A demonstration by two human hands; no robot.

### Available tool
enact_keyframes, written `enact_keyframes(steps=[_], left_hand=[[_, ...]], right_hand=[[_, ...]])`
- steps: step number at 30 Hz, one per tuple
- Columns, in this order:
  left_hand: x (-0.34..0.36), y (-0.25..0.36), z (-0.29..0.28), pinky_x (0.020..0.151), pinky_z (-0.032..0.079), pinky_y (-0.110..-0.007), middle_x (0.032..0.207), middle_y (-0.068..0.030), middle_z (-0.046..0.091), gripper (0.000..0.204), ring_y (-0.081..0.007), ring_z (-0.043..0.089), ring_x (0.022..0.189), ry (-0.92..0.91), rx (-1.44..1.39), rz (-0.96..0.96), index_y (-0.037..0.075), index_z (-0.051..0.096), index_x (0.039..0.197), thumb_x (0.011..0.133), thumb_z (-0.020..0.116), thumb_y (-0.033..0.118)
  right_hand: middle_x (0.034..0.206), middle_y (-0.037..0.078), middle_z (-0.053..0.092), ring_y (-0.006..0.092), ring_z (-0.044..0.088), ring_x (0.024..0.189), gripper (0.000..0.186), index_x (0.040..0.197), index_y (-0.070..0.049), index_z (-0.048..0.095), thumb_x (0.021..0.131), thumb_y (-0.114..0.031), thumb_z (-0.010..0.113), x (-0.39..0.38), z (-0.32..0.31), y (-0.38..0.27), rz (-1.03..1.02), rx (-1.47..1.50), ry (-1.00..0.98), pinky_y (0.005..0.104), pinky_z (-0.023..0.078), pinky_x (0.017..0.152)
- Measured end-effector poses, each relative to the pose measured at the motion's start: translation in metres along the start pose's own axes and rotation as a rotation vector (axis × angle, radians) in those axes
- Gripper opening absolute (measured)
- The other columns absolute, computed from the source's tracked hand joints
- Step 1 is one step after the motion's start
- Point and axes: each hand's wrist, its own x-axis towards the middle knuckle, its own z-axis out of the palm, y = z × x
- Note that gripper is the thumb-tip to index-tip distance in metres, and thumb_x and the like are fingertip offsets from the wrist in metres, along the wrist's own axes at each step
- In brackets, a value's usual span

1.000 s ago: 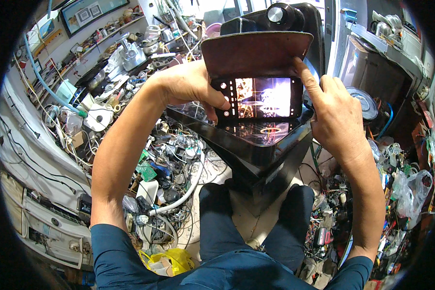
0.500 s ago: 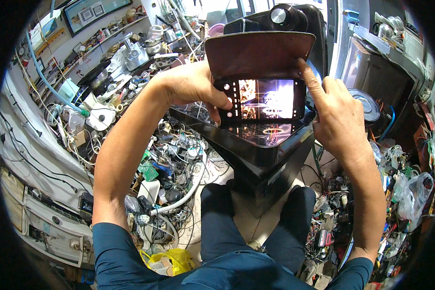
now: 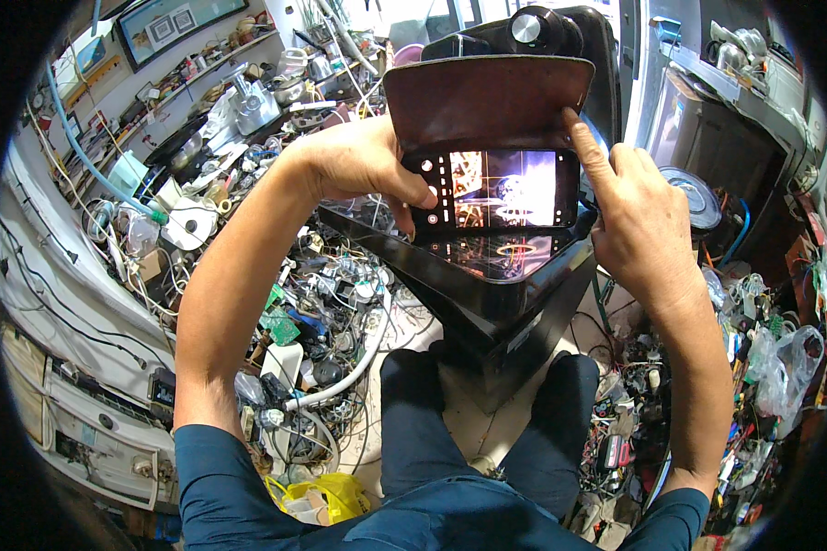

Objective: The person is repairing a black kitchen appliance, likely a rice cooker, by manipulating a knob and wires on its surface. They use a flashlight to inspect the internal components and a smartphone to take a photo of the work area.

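A smartphone [image 3: 510, 188] in a dark brown flip case stands tilted above a glossy black surface [image 3: 487, 303], its lit screen showing a camera picture. The case's flap [image 3: 487, 101] is raised above the screen. My left hand [image 3: 363, 170] is closed round the phone's left side, thumb at the edge of the screen. At the right side is my right hand [image 3: 643, 211], its index finger stretched up to the flap's lower right corner and the other fingers curled by the phone's edge. Part of that grip is hidden. The glossy surface mirrors the screen.
Behind the phone stands a black object with a silver-faced knob [image 3: 526, 29]. Heaps of cables and parts [image 3: 331, 285] lie on the left, more [image 3: 620, 422] on the right. A yellow bag [image 3: 335, 496] sits by my left leg, a round lidded container [image 3: 692, 197] beyond my right hand.
The phone and its flap have shifted very slightly left and up in the picture. Both hands keep the same hold.
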Motion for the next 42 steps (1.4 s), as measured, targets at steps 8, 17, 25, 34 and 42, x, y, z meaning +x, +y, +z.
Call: enact_keyframes(steps=[8,17,25,34,42], left_hand=[[0.001,-0.0003,-0.0009,0.064,0.067,-0.038,0.108,-0.014,0.073,0.048,-0.0234,0.073,0.092,-0.002,0.011,0.005,-0.002,0.063,0.128,0.082,0.077,-0.002],[0.0006,-0.0002,-0.0005,0.064,0.067,-0.038,0.108,-0.0147,0.073,0.048,-0.0239,0.073,0.093,0.007,0.031,0.001,-0.002,0.063,0.128,0.082,0.077,0.0],[0.0011,-0.0021,-0.0025,0.065,0.067,-0.039,0.111,-0.0152,0.072,0.049,-0.0244,0.073,0.093,0.0,0.013,0.01,-0.002,0.061,0.129,0.083,0.077,-0.001],[0.001,-0.0034,-0.001,0.061,0.066,-0.038,0.103,-0.0155,0.073,0.042,-0.0252,0.074,0.081,0.028,-0.004,0.008,-0.004,0.063,0.123,0.082,0.074,-0.004],[-0.0018,0.0005,0.0022,0.06,0.065,-0.038,0.101,-0.0158,0.073,0.04,-0.026,0.074,0.074,0.028,-0.046,0.007,-0.005,0.064,0.121,0.082,0.074,-0.005]], right_hand=[[0.09,0.011,0.051,0.0327,0.059,0.083,0.109,0.164,-0.018,0.034,0.064,0.01,0.066,-0.0002,0.0039,0.0018,-0.003,-0.004,0.01,0.045,0.051,0.064],[0.091,0.013,0.056,0.0315,0.061,0.085,0.093,0.161,-0.02,0.04,0.075,0.007,0.062,0.0017,0.0005,0.0001,0.012,0.007,-0.019,0.044,0.056,0.068],[0.091,0.012,0.055,0.0315,0.061,0.086,0.097,0.162,-0.02,0.037,0.073,0.008,0.064,0.0017,0.0016,0.0014,0.017,-0.001,-0.039,0.0442,0.056,0.067],[0.09,0.012,0.055,0.0317,0.061,0.084,0.096,0.162,-0.021,0.037,0.074,0.007,0.064,0.0022,0.0021,0.0014,0.015,0.007,-0.022,0.0443,0.056,0.068],[0.091,0.013,0.056,0.032,0.061,0.084,0.096,0.162,-0.02,0.037,0.074,0.007,0.064,0.001,0.0039,0.0026,0.017,0.007,-0.017,0.0446,0.055,0.07]])
